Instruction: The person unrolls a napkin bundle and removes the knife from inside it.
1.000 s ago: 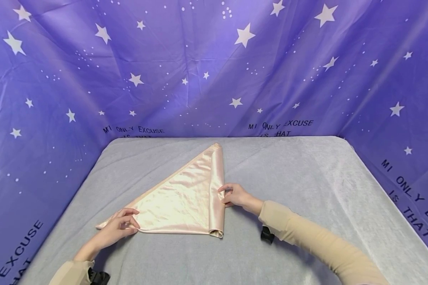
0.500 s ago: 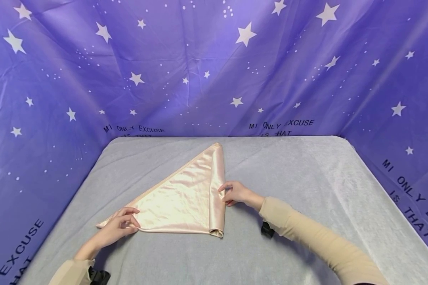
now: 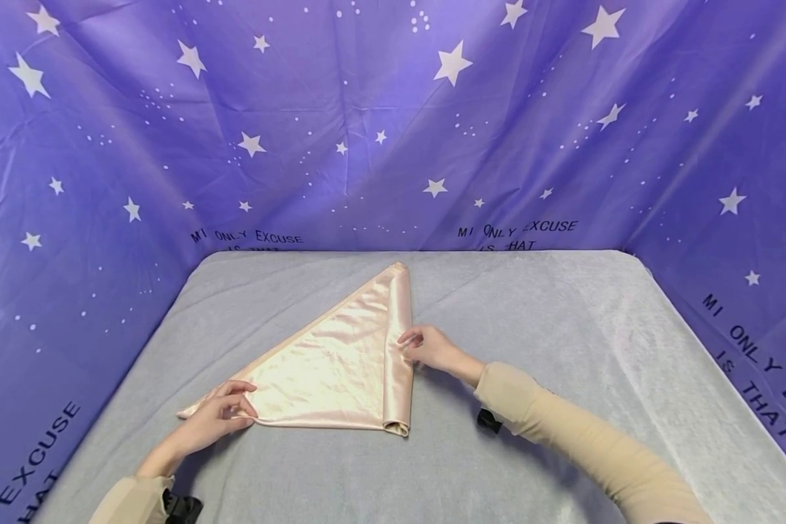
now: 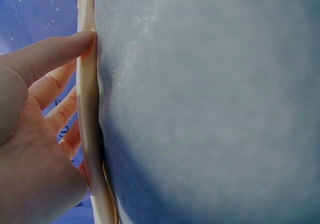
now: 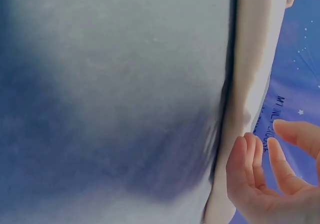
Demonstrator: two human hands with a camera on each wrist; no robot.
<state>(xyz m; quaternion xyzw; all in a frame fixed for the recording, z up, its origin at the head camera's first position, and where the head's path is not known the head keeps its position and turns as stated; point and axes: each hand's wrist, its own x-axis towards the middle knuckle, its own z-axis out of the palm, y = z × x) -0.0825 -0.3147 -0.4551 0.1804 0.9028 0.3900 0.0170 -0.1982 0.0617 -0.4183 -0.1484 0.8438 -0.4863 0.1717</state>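
Observation:
A pale pink satin cloth (image 3: 321, 364) lies on the table in a roughly triangular shape. Its right side is wound into a narrow roll (image 3: 398, 386) that runs away from me. My left hand (image 3: 212, 422) rests on the cloth's left corner, its fingers spread over the fabric. In the left wrist view, the thumb of that hand touches the cloth's near edge (image 4: 89, 104). At the roll's right side, about midway along, is my right hand (image 3: 432, 348). In the right wrist view its fingers bend loosely beside the roll, with the thumb apart from them.
Grey plush fabric covers the table (image 3: 530, 313). A purple curtain (image 3: 340, 87) with white stars and black lettering hangs behind it and along both sides. Black straps with small devices sit at both wrists.
My right hand has moved slightly away from me along the roll, and its fingers have loosened from the roll's edge. The left hand and the cloth look the same.

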